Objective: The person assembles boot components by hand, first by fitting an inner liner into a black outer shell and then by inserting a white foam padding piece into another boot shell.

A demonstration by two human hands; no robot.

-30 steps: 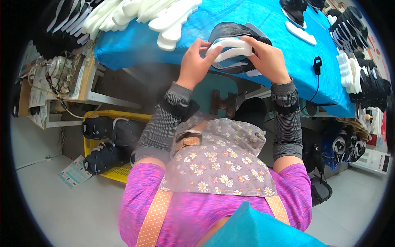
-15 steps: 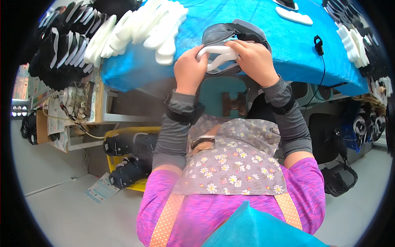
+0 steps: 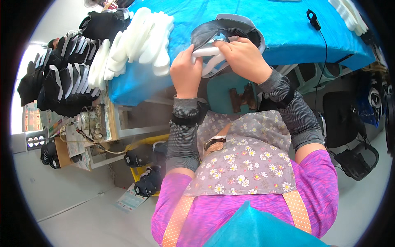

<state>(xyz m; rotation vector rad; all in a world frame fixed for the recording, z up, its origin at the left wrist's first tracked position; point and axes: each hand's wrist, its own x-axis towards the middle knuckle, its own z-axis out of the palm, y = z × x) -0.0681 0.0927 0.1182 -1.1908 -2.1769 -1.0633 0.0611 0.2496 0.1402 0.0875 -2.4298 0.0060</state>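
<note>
At the front edge of the blue-covered table, both hands work on a dark grey and black mesh fabric piece [image 3: 203, 33], rounded and hollow like a shoe upper. A bent white foam piece [image 3: 207, 52] lies along its near side. My left hand [image 3: 186, 73] pinches the foam's left end against the fabric, thumb and fingers closed. Over the right part of the foam, my right hand [image 3: 245, 59] is closed, its fingertips pressing at the inside of the fabric. What sits under those fingertips is partly hidden.
White foam pieces [image 3: 142, 39] are stacked at the table's left, beside piles of black fabric pieces [image 3: 68, 88]. A black clip with a cable [image 3: 314, 20] lies on the right of the blue cover [image 3: 284, 37]. A teal stool [image 3: 220, 92] stands below; a yellow crate [image 3: 138, 175] holds black items.
The view has shifted, so the left-hand stacks show more fully. My right hand has moved its fingertips farther into the fabric piece; my left hand keeps its pinch.
</note>
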